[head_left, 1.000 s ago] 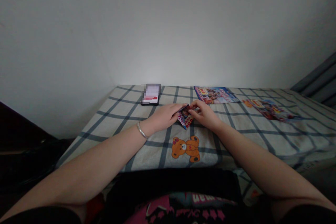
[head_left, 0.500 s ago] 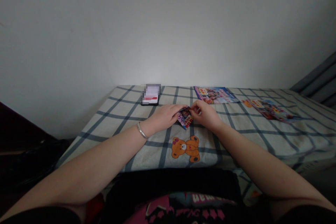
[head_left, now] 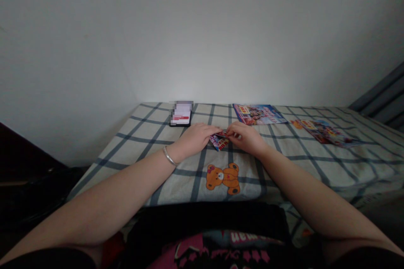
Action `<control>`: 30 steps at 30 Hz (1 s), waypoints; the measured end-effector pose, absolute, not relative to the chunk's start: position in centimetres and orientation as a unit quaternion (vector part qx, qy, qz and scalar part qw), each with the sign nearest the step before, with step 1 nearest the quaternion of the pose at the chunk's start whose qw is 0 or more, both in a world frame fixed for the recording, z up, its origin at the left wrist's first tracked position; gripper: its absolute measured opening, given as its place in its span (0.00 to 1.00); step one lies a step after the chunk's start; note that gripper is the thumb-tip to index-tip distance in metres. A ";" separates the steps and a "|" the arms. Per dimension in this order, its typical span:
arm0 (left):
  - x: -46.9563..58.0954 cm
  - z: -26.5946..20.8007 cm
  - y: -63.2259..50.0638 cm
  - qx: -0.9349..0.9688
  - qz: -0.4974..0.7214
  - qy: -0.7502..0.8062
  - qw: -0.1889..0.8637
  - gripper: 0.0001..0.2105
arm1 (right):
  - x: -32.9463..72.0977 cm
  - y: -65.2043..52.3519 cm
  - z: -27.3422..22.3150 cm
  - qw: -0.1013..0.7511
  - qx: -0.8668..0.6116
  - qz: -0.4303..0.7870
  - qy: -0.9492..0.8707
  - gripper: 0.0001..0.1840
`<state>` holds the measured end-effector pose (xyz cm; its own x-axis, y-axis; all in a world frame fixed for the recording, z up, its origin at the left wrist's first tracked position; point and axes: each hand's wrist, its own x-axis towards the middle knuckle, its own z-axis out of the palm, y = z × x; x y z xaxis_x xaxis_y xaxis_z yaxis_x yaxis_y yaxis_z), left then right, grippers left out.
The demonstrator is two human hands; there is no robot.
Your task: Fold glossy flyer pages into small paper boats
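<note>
A small piece of colourful printed paper, folded, is between my two hands just above the checked cloth. My left hand, with a silver bangle at the wrist, grips its left side, fingers closed over the upper edge. The fingertips of my right hand pinch its right side, at the upper corner. The paper's lower part points toward me and shows red and yellow print. My fingers cover its upper part, so the exact folds cannot be made out.
A phone with a partly blurred screen lies behind my left hand. Two colourful printed leaflets, one flat near the wall and one farther right, lie on the checked cloth. A printed teddy bear decorates the cloth near its front edge.
The folded paper has tilted and shifted slightly left, and less of it shows below my fingers. Both hands stay on it. The phone and leaflets have not moved.
</note>
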<state>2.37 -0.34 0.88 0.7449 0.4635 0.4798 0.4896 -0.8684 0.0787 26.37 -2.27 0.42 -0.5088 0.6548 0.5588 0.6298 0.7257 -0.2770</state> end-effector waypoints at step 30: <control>1.8 1.2 0.3 -0.940 -0.165 -0.296 0.028 0.17 | 26.8 -2.2 1.1 0.270 -0.328 0.044 -0.904 0.06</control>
